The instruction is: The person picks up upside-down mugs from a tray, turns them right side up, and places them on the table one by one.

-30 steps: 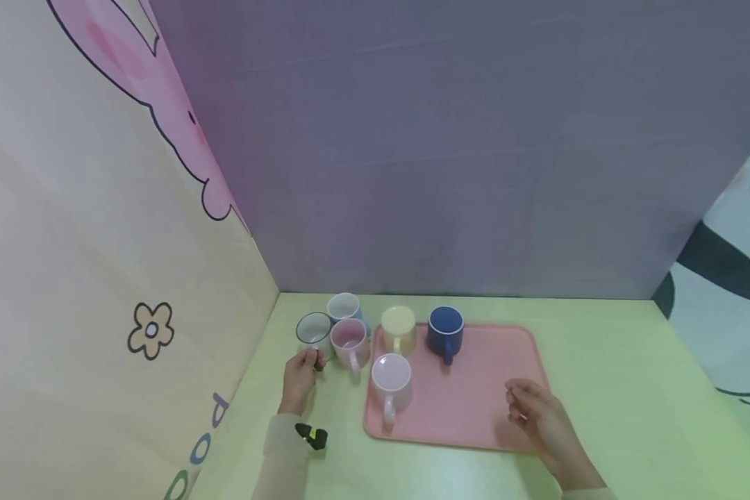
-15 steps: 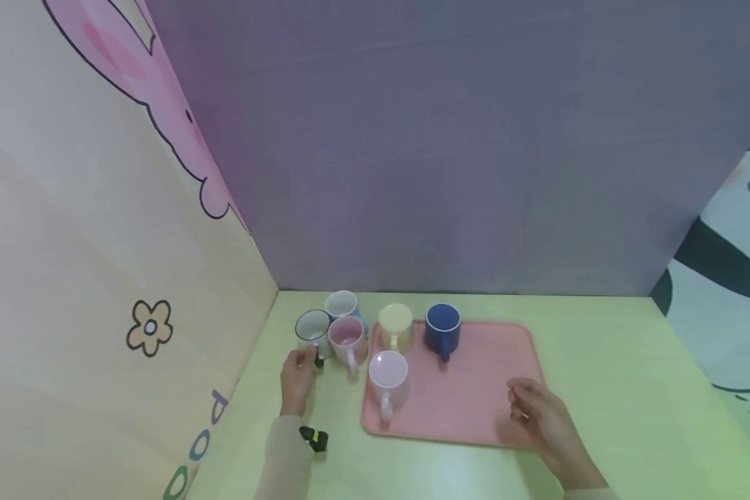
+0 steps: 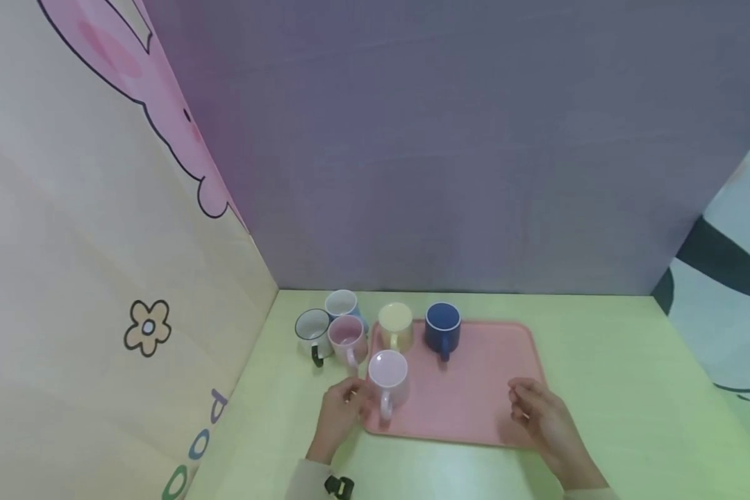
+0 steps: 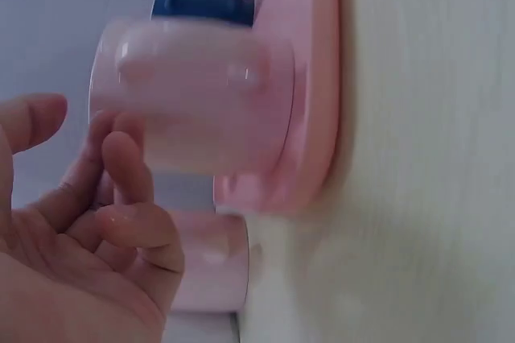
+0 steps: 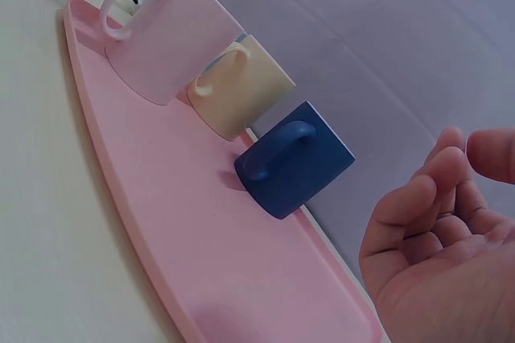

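Observation:
My left hand (image 3: 341, 410) is beside the pale pink mug (image 3: 389, 378), which stands on the front left of the pink tray (image 3: 469, 417). In the left wrist view its fingers (image 4: 133, 174) are loosely bent with the thumb apart, overlapping the mug's outline; whether they touch it I cannot tell. Over the tray's right edge hovers my right hand (image 3: 545, 420), loosely curled around nothing. A cream mug (image 3: 396, 325) and a dark blue mug (image 3: 442, 328) stand along the tray's back, handles toward me.
Left of the tray, a white mug with a black handle (image 3: 313, 332), a pink mug (image 3: 348, 339) and a white-and-blue mug (image 3: 342, 303) stand close together on the table (image 3: 625, 389). A grey wall (image 3: 450, 153) rises behind, and a decorated wall (image 3: 87, 278) bounds the left.
My left hand has left the black-handled mug, which now stands by the other two, and moved right and nearer to me, beside the pale pink mug. The right hand has stayed put.

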`<state>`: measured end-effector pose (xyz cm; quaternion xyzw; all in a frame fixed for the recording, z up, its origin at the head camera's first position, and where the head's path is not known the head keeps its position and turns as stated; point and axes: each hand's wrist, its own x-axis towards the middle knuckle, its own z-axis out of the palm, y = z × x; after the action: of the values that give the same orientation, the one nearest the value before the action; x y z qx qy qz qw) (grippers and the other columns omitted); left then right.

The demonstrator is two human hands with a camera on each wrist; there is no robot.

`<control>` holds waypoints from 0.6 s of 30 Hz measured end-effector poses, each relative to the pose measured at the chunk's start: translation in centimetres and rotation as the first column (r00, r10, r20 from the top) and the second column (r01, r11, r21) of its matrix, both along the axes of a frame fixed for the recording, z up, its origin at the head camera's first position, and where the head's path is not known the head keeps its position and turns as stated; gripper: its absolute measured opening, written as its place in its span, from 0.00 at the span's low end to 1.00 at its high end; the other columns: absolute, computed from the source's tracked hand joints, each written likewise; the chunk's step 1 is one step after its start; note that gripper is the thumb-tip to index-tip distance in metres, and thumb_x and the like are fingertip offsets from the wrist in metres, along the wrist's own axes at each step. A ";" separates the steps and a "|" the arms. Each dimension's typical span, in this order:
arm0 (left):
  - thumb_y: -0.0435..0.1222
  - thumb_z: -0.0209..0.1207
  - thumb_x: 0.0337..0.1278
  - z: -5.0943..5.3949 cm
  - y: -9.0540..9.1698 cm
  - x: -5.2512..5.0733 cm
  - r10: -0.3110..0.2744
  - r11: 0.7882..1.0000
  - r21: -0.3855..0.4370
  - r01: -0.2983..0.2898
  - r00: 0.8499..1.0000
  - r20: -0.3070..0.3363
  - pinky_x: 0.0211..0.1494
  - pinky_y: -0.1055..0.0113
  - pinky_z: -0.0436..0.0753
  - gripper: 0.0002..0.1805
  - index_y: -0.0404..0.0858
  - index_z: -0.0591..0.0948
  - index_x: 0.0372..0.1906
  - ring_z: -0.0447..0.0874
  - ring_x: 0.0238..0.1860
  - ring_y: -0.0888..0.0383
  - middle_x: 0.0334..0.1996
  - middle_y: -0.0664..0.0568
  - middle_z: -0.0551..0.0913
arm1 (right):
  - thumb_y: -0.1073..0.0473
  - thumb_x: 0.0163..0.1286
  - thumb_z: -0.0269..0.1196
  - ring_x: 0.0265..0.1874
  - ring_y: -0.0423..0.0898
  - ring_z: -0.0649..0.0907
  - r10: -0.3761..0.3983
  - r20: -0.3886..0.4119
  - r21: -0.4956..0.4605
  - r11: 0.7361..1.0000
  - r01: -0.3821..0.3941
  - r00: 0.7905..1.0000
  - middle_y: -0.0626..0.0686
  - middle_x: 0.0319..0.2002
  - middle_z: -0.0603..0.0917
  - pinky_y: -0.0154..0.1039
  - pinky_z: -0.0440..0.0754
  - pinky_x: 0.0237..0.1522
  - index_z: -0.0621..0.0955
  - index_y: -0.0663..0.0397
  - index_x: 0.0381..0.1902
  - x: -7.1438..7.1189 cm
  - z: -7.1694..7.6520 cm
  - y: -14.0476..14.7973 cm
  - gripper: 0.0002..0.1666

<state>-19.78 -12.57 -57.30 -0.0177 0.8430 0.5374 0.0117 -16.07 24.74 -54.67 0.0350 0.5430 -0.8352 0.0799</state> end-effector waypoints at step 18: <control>0.40 0.59 0.72 0.0 3.8 1.6 -0.093 0.986 0.146 0.075 0.989 0.117 0.27 0.72 0.78 0.16 0.29 0.83 0.35 0.80 0.26 0.58 0.29 0.41 0.85 | 0.61 0.81 0.53 0.34 0.34 0.80 -0.006 0.014 0.011 1.000 0.006 1.000 0.40 0.34 0.83 0.28 0.82 0.37 0.85 0.45 0.43 0.5 0.2 -0.2 0.13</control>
<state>-18.13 -8.75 -57.34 -0.0143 0.8006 0.5926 0.0877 -15.55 24.54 -54.50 0.0428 0.5467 -0.8323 0.0808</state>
